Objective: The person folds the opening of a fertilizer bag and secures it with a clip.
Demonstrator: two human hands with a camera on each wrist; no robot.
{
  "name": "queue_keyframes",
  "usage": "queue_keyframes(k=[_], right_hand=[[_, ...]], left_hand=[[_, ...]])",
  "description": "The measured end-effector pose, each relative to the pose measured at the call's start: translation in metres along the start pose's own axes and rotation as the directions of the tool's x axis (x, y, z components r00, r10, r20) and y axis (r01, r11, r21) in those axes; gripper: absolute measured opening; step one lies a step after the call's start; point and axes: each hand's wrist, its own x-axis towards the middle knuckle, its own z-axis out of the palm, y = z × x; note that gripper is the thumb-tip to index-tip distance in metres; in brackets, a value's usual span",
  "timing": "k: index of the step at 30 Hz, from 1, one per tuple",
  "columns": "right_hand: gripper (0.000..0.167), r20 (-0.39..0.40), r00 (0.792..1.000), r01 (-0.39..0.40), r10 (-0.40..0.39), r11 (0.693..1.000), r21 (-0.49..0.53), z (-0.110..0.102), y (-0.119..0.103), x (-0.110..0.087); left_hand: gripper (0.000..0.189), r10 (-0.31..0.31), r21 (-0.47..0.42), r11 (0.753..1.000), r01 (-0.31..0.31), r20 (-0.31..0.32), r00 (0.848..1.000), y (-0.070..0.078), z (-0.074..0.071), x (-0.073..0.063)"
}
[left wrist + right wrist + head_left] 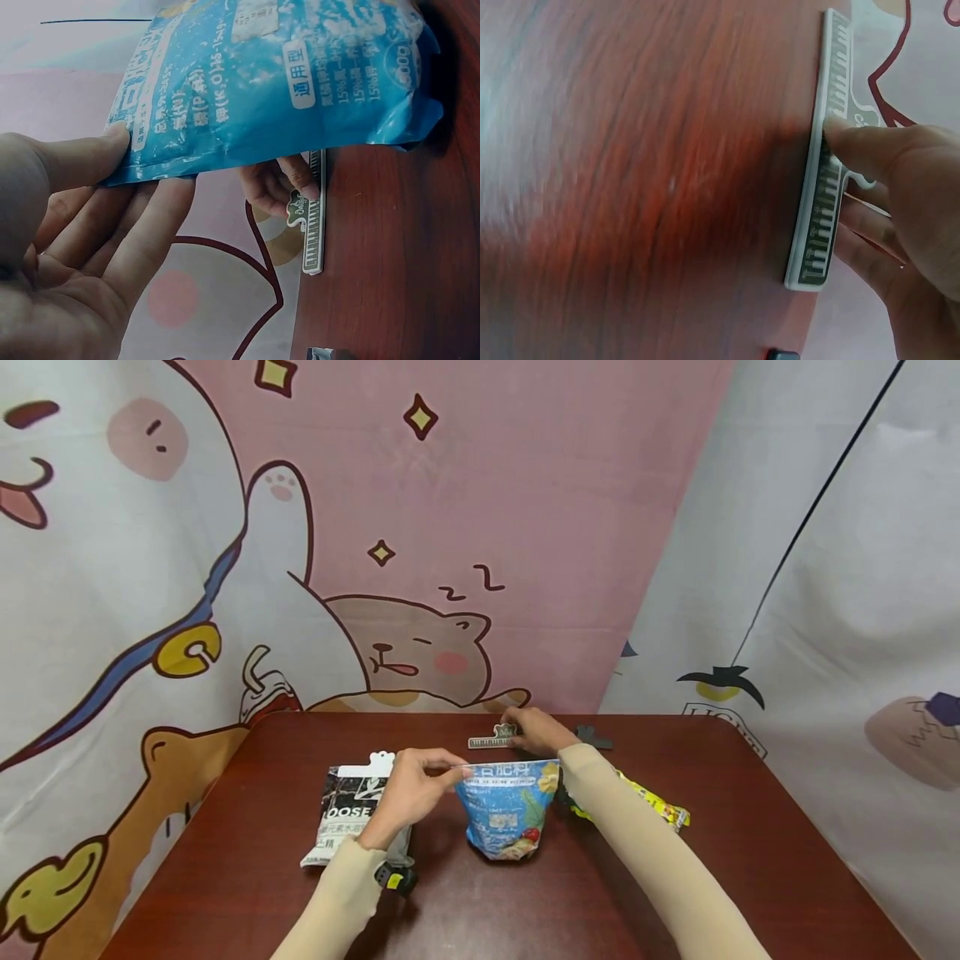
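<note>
My left hand [412,789] pinches the top left corner of a blue fertilizer bag [502,814], thumb on the front and fingers behind. The bag stands upright on the table, its top edge pulled fairly straight. Beyond it, at the far edge of the table, my right hand [538,732] pinches a wide bag clip [487,743] with a piano-key pattern. In the right wrist view the thumb presses the front of the clip [817,232], and the other fingers lie behind it. The left wrist view has the clip [315,225] beyond the bag's lower side.
To the left lies a black and white bag [345,810] with a white clip [380,765] along its top. A yellow bag [663,806] is partly hidden by my right sleeve. A dark clip [596,739] lies at the table's far edge, before a printed cloth [570,568].
</note>
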Motion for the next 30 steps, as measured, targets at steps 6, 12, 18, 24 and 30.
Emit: queue_keyframes(k=[6, 12, 18, 24, 30], right_hand=[[0.016, -0.033, 0.999, -0.004, 0.006, 0.998, 0.061, 0.0009, -0.0040, -0.0008], [0.010, -0.062, 0.998, 0.024, -0.018, 0.996, 0.089, 0.0012, -0.0071, 0.0003], [0.018, -0.069, 0.997, -0.026, 0.041, 0.978, 0.207, 0.0001, -0.0077, -0.0018], [0.027, -0.063, 0.995, -0.057, 0.078, 0.957, 0.284, 0.0001, -0.0048, -0.0049], [0.020, -0.084, 0.994, -0.047, 0.075, 0.953, 0.300, 0.0035, 0.0001, -0.0059]], left_hand=[[0.004, -0.005, -0.009, 1.000, 0.005, 0.005, 1.000, -0.0003, 0.0005, -0.0004], [0.006, -0.009, -0.016, 1.000, 0.009, 0.002, 1.000, -0.0018, 0.0000, -0.0006], [0.007, -0.019, -0.021, 1.000, 0.019, 0.000, 1.000, -0.0010, -0.0005, -0.0007], [0.006, -0.025, -0.014, 1.000, 0.025, 0.004, 1.000, -0.0013, -0.0002, -0.0006], [0.005, -0.023, -0.012, 1.000, 0.023, 0.004, 1.000, -0.0016, -0.0002, -0.0008]])
